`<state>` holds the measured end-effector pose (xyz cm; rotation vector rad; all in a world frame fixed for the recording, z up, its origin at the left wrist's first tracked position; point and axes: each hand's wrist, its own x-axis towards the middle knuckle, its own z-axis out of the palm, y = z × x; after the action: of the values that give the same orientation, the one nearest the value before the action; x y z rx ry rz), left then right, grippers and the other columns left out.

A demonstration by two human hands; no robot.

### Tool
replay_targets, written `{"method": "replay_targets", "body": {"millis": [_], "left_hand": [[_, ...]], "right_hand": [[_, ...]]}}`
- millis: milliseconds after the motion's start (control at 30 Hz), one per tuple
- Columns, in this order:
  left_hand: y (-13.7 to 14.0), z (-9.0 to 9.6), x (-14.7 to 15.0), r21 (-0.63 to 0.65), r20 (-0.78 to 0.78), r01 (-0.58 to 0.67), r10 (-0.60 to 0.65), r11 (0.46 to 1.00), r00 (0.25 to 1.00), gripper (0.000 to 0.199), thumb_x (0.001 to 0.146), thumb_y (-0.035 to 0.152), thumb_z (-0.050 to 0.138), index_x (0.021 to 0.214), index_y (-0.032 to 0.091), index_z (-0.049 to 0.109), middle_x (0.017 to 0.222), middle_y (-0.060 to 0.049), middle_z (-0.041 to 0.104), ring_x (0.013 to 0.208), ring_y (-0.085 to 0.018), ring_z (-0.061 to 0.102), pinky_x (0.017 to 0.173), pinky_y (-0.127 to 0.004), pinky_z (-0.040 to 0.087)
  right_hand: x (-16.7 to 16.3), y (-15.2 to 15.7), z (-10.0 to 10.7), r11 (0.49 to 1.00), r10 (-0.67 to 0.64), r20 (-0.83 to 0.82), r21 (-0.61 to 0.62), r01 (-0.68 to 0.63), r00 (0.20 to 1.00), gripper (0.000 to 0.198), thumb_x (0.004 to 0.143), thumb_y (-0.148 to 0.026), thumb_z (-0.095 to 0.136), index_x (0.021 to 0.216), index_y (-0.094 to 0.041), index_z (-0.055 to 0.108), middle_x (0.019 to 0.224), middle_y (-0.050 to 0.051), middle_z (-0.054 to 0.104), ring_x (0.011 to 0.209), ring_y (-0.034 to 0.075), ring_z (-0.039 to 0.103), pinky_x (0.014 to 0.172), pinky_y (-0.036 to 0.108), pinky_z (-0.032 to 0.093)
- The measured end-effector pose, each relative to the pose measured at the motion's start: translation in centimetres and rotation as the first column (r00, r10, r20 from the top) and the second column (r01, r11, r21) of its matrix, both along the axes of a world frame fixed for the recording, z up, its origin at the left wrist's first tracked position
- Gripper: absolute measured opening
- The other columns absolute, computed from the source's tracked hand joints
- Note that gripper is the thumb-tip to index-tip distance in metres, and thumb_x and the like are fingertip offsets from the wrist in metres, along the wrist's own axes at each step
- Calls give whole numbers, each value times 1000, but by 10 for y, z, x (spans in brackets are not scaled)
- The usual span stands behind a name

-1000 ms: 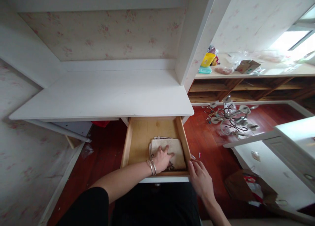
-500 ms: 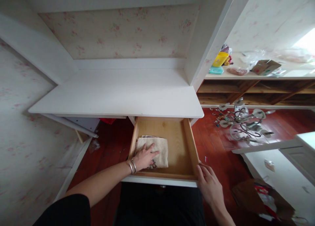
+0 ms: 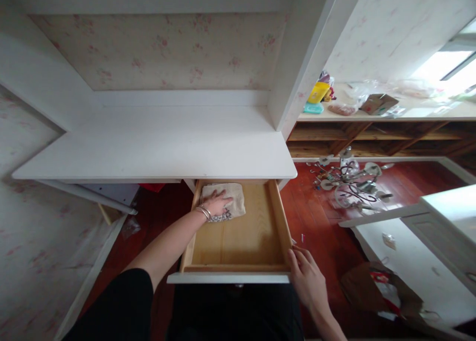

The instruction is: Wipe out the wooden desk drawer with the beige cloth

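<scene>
Partly under desktop (image 3: 156,152): cloth (image 3: 227,202), left hand (image 3: 217,205) flat on it.

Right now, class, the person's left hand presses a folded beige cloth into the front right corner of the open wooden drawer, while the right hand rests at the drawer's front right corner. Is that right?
Not quite. The head view shows the left hand pressing the folded beige cloth into the back left corner of the open wooden drawer, not the front right. The right hand does rest at the drawer's front right corner.

A white desk (image 3: 156,147) stands above a red wooden floor (image 3: 320,222). A chandelier (image 3: 349,182) lies there; a yellow container (image 3: 319,91) and cardboard box (image 3: 378,103) sit on a shelf (image 3: 409,114).
</scene>
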<state>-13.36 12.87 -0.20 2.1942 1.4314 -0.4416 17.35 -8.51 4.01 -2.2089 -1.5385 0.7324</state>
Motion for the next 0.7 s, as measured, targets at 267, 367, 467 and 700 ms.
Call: {"method": "replay_targets", "body": {"millis": [267,367,467,700], "left_hand": [[0,-1,47,-13,26,52,-51,999,998,72,77,42,65,142,47,34,161,-1,11,141,-46,13,98,-70,32],[-2,1,81,3,60,75,-76,997,995,68,78,44,64,140,45,38,160,-3,14,139,-49,12,93,-73,32],[-3,1,114,44,93,84,-87,996,992,64,81,43,60,141,42,39,159,-5,14,138,-50,11,91,-74,32],[-14,5,135,73,109,106,-114,992,988,60,81,39,59,139,37,43,156,-10,20,132,-50,21,84,-71,39]], "right_hand": [[2,1,0,999,41,20,26,-41,999,48,94,-52,30,99,-24,68,121,5,62,109,23,60,90,36,46],[2,2,1,999,46,33,28,-47,998,47,95,-52,30,98,-24,68,121,5,62,108,23,60,89,35,47],[1,2,3,998,44,43,39,-45,998,45,95,-51,32,97,-25,69,120,4,63,107,22,61,88,33,47],[1,3,3,998,51,30,37,-52,998,44,96,-49,31,98,-24,68,118,5,62,108,21,59,94,34,45]]}}
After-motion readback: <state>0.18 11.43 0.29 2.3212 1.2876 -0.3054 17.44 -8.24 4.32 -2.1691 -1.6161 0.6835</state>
